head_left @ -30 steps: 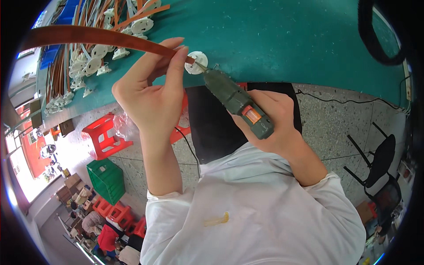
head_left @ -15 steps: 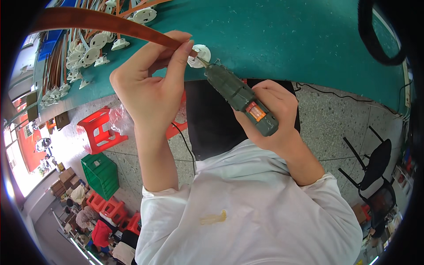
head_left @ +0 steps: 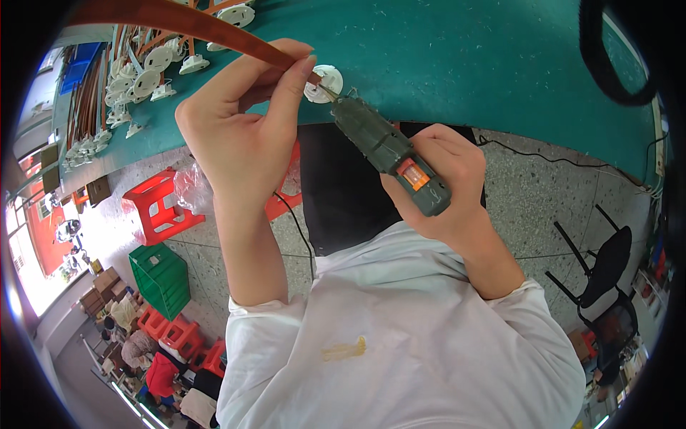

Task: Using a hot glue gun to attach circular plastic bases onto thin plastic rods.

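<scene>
My left hand (head_left: 246, 125) pinches a long flat brown strip (head_left: 207, 30) between thumb and index finger. The strip's end sits at a round white plastic disc (head_left: 329, 74) on the green table. My right hand (head_left: 446, 182) wraps round a dark green hot glue gun (head_left: 368, 134), whose orange part shows near its back end. Its metal nozzle points at the strip's end over the disc; whether it touches is too small to tell. Thin glue strands cling to the gun's front.
Strips with white round bases (head_left: 146, 84) lie at the left of the green table (head_left: 457, 64). Red plastic stools (head_left: 161, 207), a green crate (head_left: 161, 279) and black chairs (head_left: 607, 268) stand on the floor. A dark cable (head_left: 543, 154) runs below the table edge. Other people sit at lower left.
The whole view has shifted slightly, so the table and disc appear a little higher. Both hands keep their grips, with the nozzle still at the strip's end.
</scene>
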The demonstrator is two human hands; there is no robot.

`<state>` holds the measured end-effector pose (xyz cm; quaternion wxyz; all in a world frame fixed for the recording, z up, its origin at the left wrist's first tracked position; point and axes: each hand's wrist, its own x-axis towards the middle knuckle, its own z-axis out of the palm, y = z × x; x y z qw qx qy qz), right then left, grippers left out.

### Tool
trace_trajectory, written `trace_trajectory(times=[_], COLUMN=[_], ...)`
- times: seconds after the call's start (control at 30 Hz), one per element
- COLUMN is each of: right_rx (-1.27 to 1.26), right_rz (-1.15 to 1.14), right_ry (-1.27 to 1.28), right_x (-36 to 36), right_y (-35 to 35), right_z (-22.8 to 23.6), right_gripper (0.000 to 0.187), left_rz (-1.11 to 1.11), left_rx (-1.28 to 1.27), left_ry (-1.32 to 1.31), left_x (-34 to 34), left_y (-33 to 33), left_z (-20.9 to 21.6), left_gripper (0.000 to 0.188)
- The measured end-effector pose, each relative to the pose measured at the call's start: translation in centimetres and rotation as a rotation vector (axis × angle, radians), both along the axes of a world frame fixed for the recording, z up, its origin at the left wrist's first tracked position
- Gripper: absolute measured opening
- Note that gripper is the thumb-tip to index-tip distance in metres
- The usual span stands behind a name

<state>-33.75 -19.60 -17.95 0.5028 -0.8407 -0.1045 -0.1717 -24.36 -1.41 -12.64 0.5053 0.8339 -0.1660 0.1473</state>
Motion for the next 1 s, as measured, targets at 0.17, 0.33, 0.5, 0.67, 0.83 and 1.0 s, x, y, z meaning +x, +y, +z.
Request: trace_trajectory(times=[0.17, 0.33, 0.5, 0.67, 0.83, 1.0], right_rx=[0.018, 0.011, 0.010, -0.003, -0.022, -0.062], right_rz=[-0.011, -0.024, -0.037, -0.004, 0.009, 0.006], right_ry=[0.006, 0.002, 0.016, 0.035, 0.032, 0.042], right_x=[-0.04, -0.04, -0.12, -0.09, -0.08, -0.02], right_y=[0.20, 0.38, 0.36, 0.05, -0.08, -0.26], right_z=[0.03, 0.12, 0.32, 0.48, 0.40, 0.56], right_gripper=[0.017, 0.016, 0.016, 0.017, 0.017, 0.019], left_rz=[0.001, -0.003, -0.012, -0.001, -0.011, -0.020], left_rx=[0.020, 0.030, 0.002, 0.008, 0.013, 0.002], left_ry=[-0.005, -0.010, 0.000, 0.023, 0.032, 0.030], left_x=[-0.02, -0.04, -0.02, -0.11, -0.11, 0.10], left_y=[0.14, 0.10, 0.07, -0.12, -0.15, -0.13], left_z=[-0.07, -0.05, 0.04, 0.28, 0.51, 0.37], left_gripper=[0.011, 0.011, 0.010, 0.009, 0.009, 0.010])
